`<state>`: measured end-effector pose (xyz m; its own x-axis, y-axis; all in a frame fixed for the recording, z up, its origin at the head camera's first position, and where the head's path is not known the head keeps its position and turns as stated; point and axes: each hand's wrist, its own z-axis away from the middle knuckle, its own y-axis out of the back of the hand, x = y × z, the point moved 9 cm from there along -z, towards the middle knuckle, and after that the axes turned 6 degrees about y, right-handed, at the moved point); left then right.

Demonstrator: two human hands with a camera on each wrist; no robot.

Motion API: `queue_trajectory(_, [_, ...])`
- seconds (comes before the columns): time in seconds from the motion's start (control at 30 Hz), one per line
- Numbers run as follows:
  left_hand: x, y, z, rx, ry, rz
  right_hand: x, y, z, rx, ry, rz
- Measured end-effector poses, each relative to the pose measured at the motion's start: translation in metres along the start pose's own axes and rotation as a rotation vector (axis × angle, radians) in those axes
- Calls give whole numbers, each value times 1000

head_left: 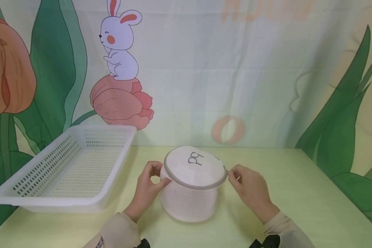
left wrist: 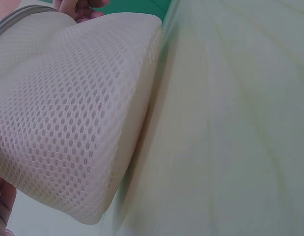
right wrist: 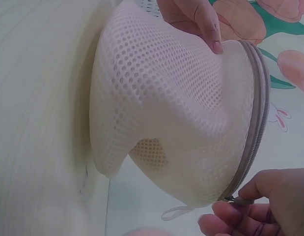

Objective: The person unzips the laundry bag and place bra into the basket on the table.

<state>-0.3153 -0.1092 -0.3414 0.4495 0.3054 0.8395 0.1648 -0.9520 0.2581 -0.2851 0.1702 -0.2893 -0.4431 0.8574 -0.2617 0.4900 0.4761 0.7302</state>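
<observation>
A white mesh laundry bag [head_left: 189, 203], shaped like a drum, stands on the table with its round lid [head_left: 209, 172] tilted up toward me. A pair of glasses is drawn on the lid, and a grey zipper [right wrist: 257, 123] runs round its rim. On the left, my left hand [head_left: 147, 187] holds the bag's side just under the rim between thumb and fingers. My right hand [head_left: 251, 187] pinches the zipper pull [right wrist: 244, 200] at the right edge of the lid. In the right wrist view the mesh wall sags inward, and a small white loop [right wrist: 176, 212] hangs near the zipper.
A white plastic basket [head_left: 103, 203] with slotted walls stands to the left on the pale green table [head_left: 300, 186]. Behind the table hangs a cloth backdrop [head_left: 189, 69] printed with a rabbit, tulips and leaves.
</observation>
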Motion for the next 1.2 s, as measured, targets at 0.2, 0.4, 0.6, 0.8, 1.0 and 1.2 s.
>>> queue_trajectory(0.2, [2,-1,1,9,-17,-12,1,0,0,-8,12,50])
queue_trajectory(0.4, [7,-1,-1,8,-29,-21,-2,8,-3,37,35,87])
queue_trajectory(0.6, [7,-2,0,16,-50,-21,-8,15,-3,63,50,60])
queue_trajectory(0.8, [8,-3,2,15,-44,-16,-24,21,-4,81,106,9])
queue_trajectory(1.0, [9,-3,3,18,-54,-43,-51,25,-8,117,245,-50])
queue_trajectory(1.2, [9,-3,3,26,-69,-42,-71,24,-8,97,340,-86])
